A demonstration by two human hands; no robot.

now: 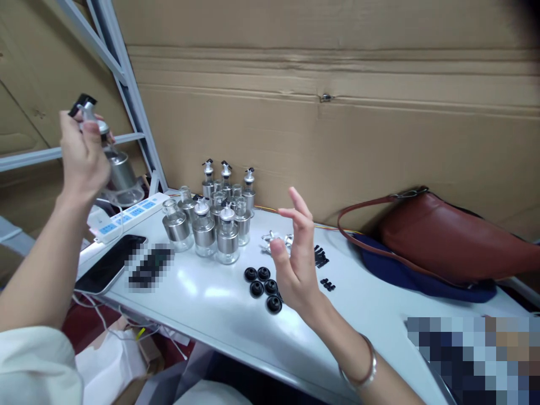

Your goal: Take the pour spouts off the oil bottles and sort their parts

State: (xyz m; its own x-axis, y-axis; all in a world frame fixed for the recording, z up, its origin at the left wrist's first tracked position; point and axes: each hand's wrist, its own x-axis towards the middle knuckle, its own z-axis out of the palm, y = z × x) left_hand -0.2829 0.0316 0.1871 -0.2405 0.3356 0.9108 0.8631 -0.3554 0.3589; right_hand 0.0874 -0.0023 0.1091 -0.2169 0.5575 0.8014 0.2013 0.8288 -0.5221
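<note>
My left hand (85, 154) is raised at the upper left, wrapped round the neck of a glass oil bottle (123, 175) with a metal band, a silver pourer and a black flip cap (82, 104). The bottle tilts a little above the power strip. Over the table's middle, my right hand (297, 256) is held up, fingers apart and nothing in them. Silver pourer parts (270, 242) lie behind it, partly hidden. Several round black stoppers (256, 289) sit to its left. Small black caps (321, 256) and tiny black pieces (328, 284) lie to its right.
Several glass bottles (228, 243) stand grouped at the back left, some with pourers, some with bare necks. A phone (112, 263) and a white power strip (135, 212) lie left. A brown leather bag (447, 236) rests on blue cloth (392, 273) at right. Cardboard (337, 152) backs the table.
</note>
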